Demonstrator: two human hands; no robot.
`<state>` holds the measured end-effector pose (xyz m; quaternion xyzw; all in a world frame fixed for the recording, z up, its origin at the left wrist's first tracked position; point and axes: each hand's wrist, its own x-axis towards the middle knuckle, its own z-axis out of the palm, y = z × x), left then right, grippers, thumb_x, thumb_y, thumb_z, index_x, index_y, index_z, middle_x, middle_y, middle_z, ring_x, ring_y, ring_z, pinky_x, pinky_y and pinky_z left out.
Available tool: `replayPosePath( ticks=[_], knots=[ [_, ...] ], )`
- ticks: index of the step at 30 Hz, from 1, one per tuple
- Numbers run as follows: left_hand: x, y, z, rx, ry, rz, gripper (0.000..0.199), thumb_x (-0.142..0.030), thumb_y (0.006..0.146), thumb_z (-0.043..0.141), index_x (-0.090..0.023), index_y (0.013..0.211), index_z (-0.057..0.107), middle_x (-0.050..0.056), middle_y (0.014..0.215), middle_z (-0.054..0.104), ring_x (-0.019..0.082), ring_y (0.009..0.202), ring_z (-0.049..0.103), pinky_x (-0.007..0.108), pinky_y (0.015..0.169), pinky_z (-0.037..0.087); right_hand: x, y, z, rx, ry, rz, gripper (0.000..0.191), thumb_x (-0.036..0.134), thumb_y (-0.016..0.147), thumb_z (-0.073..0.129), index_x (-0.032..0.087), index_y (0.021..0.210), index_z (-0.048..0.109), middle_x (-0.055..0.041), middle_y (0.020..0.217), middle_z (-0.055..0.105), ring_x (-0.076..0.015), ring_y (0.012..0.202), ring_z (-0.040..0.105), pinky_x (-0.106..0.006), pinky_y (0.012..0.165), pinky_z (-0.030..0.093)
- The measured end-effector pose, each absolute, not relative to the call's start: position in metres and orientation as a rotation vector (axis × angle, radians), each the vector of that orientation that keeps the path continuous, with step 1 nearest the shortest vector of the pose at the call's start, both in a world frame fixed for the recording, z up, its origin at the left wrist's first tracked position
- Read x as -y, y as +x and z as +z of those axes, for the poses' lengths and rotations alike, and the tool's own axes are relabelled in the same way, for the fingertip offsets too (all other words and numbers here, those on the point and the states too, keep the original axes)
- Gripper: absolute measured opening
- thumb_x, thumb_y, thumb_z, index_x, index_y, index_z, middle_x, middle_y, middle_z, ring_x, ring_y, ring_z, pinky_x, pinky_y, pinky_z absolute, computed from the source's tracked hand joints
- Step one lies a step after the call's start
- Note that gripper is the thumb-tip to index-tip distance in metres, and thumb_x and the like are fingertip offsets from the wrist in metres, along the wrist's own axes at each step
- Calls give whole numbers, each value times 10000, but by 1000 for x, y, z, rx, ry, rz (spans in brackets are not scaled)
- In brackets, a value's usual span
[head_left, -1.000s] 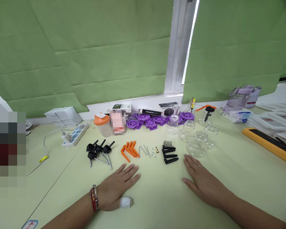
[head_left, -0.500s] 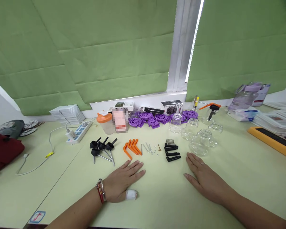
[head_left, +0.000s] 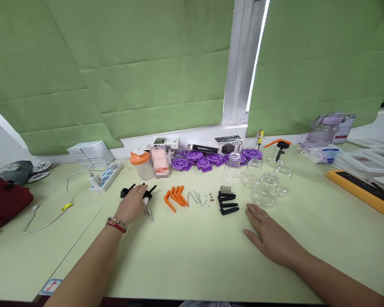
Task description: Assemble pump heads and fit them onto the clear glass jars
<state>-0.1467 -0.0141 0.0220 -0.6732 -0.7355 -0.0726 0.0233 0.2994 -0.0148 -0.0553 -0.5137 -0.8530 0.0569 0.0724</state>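
My left hand (head_left: 132,207) reaches over a cluster of black plastic pieces with metal rods (head_left: 149,195) and covers much of it. Its fingers point down among the pieces, so whether they grip one is hidden. My right hand (head_left: 272,236) lies flat on the table, fingers stretched out, holding nothing. Just beyond its fingertips stands a clear glass jar (head_left: 264,194). Between the hands lie orange bent levers (head_left: 177,196), thin metal pins (head_left: 196,197), tiny brass-coloured bits (head_left: 211,197), black levers (head_left: 228,204) and springs (head_left: 225,189).
Purple wheel-shaped parts (head_left: 203,164) and boxes (head_left: 229,145) line the back. An orange-lidded cup (head_left: 144,166) stands at back left, near a power strip (head_left: 107,177) with a cable. More glass jars (head_left: 233,166), a lilac bottle (head_left: 323,130) and a yellow-black bar (head_left: 361,192) are at right.
My left hand has moved left and forward from lying flat on the table to over the black rod pieces. The right hand stays flat in place. The view has shifted slightly.
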Motion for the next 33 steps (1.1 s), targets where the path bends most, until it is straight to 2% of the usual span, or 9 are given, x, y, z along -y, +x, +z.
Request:
replayPosePath(
  ticks=[3, 6, 11, 16, 19, 24, 29, 33],
  knots=[
    [9, -147, 20, 2313, -2170, -49, 637, -66, 729, 417, -166, 1357, 392, 114, 1380, 438, 277, 1204, 455, 379, 879, 454, 15, 298, -53, 2567, -1561, 187, 744, 590, 892, 259, 68, 1421, 303, -111, 1504, 197, -284, 1393, 162, -419, 1137, 244],
    [10, -145, 17, 2263, -2207, -16, 621, -42, 717, 399, -184, 1320, 441, 112, 1330, 474, 262, 1155, 495, 356, 839, 466, 14, 298, -52, 2575, -1564, 192, 750, 593, 893, 251, 63, 1422, 297, -111, 1506, 196, -279, 1395, 155, -412, 1141, 232],
    [21, -141, 19, 2182, -2305, -18, 549, -45, 690, 412, -167, 1207, 550, 124, 1293, 503, 278, 1180, 483, 381, 918, 430, 14, 298, -52, 2585, -1557, 182, 750, 586, 899, 235, 53, 1423, 289, -120, 1508, 186, -272, 1398, 152, -411, 1141, 231],
    [31, -136, 21, 2121, -2494, -150, 545, -65, 659, 452, -167, 1183, 564, 109, 1319, 512, 278, 1214, 468, 390, 1005, 365, 15, 298, -52, 2576, -1539, 208, 748, 583, 896, 264, 46, 1414, 317, -134, 1503, 206, -278, 1397, 154, -420, 1142, 229],
    [37, -134, 26, 2195, -2562, -278, 490, -113, 675, 482, -184, 1149, 581, 101, 1241, 574, 280, 1119, 539, 381, 940, 417, 15, 299, -51, 2550, -1523, 223, 733, 569, 896, 291, 51, 1413, 324, -135, 1501, 224, -281, 1393, 175, -422, 1134, 251],
    [44, -124, 48, 2225, -2852, -699, 363, -270, 764, 558, -199, 1119, 585, 95, 1152, 608, 250, 1018, 577, 346, 890, 451, 15, 299, -46, 2422, -1436, 148, 599, 461, 914, 344, 97, 1389, 381, -133, 1462, 333, -271, 1328, 324, -427, 1085, 335],
    [41, -91, 71, 2126, -3214, -1359, 381, -265, 778, 590, -178, 1145, 541, 117, 1103, 597, 220, 961, 576, 324, 817, 473, 4, 274, -24, 2421, -1156, 151, 410, 315, 908, 409, 156, 1271, 512, -134, 1285, 497, -254, 1183, 439, -419, 985, 404],
    [29, -59, 73, 2196, -3287, -1506, 329, -246, 779, 550, -184, 1099, 593, 89, 1018, 613, 170, 812, 556, 266, 649, 467, -23, 233, -8, 2446, -1108, 249, 305, 222, 899, 428, 191, 1133, 620, -104, 1100, 562, -217, 999, 507, -355, 854, 433]
  ],
)
